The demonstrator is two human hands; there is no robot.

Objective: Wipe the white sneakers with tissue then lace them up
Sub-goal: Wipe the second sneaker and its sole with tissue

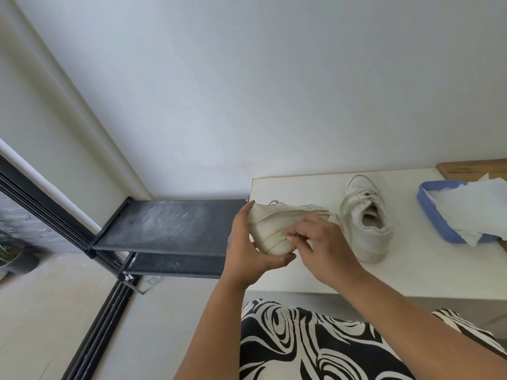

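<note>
Above the white table's [301, 278] left edge, our left hand [247, 250] grips one sneaker [274, 229] on its side, steadying it so our right hand [323, 242], fingers curled against it, can work, seemingly wiping.

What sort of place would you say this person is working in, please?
Probably a home entryway or hallway: a black shoe rack stands against the wall beside a white table, where one white sneaker sits by a blue tissue tray.

Both bare forearms reach forward — left hand [248, 242] cupped, fingers and thumb curled in a grip; right hand [319, 242] pinching, fingers bent
</note>
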